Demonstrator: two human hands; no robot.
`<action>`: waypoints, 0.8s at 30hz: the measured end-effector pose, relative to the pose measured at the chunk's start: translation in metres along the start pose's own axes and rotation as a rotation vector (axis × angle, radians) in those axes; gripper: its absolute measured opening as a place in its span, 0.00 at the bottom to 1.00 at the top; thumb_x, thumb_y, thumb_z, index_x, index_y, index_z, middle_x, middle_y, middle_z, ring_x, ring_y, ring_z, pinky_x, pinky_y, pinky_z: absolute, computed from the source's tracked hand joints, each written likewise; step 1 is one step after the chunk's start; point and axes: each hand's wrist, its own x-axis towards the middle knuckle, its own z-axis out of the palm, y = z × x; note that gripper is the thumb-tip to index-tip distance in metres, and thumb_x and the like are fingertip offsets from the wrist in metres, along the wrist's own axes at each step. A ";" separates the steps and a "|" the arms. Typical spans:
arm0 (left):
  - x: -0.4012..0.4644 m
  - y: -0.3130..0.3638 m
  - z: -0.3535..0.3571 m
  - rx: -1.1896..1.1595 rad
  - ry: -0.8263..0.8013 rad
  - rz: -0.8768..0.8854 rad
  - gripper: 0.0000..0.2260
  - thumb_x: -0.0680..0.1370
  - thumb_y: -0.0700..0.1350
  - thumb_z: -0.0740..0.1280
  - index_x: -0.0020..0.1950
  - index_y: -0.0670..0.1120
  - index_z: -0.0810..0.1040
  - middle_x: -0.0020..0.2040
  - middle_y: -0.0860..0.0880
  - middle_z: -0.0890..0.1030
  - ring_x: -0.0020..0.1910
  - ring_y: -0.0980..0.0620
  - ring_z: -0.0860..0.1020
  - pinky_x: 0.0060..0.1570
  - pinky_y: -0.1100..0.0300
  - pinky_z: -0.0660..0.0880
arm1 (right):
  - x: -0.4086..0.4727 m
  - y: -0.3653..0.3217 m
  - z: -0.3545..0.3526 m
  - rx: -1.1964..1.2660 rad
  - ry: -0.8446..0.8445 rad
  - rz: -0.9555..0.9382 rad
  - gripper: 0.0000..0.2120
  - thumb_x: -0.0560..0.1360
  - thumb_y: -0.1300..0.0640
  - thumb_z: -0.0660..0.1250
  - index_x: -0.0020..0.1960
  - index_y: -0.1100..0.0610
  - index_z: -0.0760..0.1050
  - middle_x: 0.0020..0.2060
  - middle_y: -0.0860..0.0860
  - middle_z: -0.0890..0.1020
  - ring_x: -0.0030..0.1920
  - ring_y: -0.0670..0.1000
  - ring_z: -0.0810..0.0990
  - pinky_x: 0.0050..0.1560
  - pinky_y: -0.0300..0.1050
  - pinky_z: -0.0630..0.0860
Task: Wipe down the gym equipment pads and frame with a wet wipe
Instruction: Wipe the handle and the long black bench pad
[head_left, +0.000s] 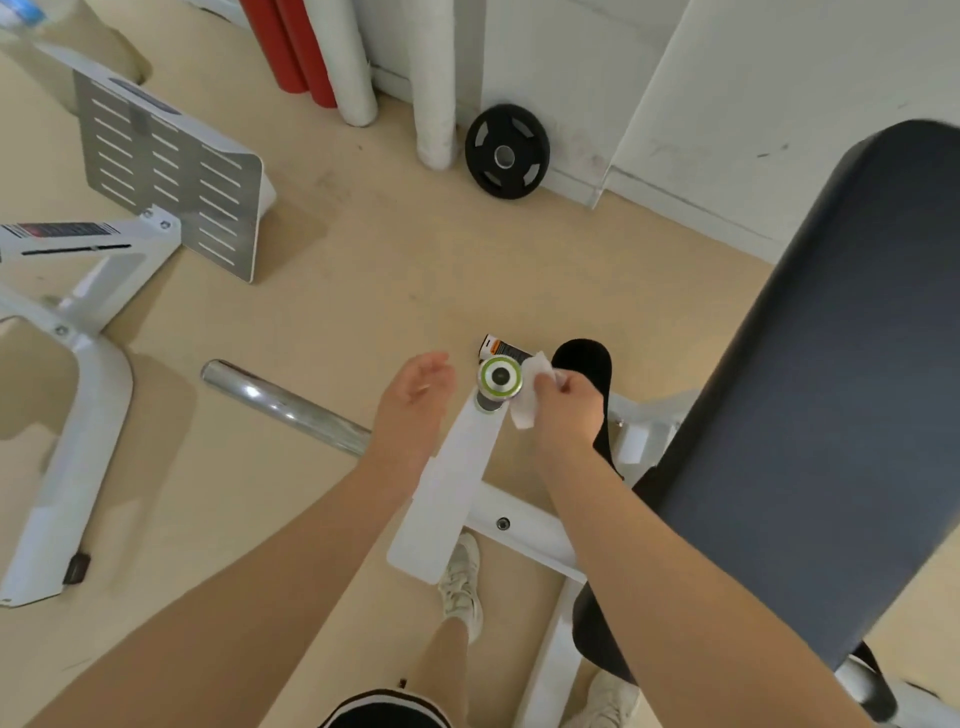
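Right hand pinches a crumpled white wet wipe in curled fingers, pressing it against the right side of the green-ringed adjustment knob atop the white frame arm. Left hand hovers just left of the knob, fingers relaxed and loosely spread, holding nothing. Dark blue backrest pad lies to the right of the hands. Chrome bar runs left from under the left wrist. Black weight plate leans against the wall beyond. Slotted footplate stands at upper left.
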 end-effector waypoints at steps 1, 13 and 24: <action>0.005 -0.002 0.003 -0.012 -0.076 -0.103 0.06 0.79 0.47 0.62 0.55 0.53 0.74 0.52 0.54 0.76 0.55 0.52 0.74 0.56 0.57 0.70 | 0.005 0.000 0.003 0.008 0.039 0.018 0.06 0.76 0.61 0.61 0.50 0.58 0.75 0.42 0.51 0.76 0.43 0.51 0.74 0.42 0.42 0.69; 0.018 -0.003 0.013 0.024 -0.374 -0.149 0.08 0.78 0.51 0.61 0.44 0.60 0.79 0.45 0.60 0.81 0.54 0.58 0.75 0.65 0.57 0.65 | -0.016 0.009 -0.025 0.434 -0.362 -0.073 0.08 0.78 0.63 0.60 0.47 0.54 0.76 0.45 0.52 0.79 0.46 0.48 0.78 0.49 0.43 0.77; 0.023 -0.005 0.013 0.048 -0.369 -0.181 0.16 0.67 0.58 0.65 0.53 0.56 0.77 0.55 0.51 0.79 0.59 0.53 0.74 0.61 0.59 0.67 | 0.007 0.023 0.015 0.186 -0.233 0.198 0.04 0.77 0.57 0.63 0.48 0.51 0.77 0.47 0.54 0.80 0.52 0.56 0.78 0.58 0.58 0.75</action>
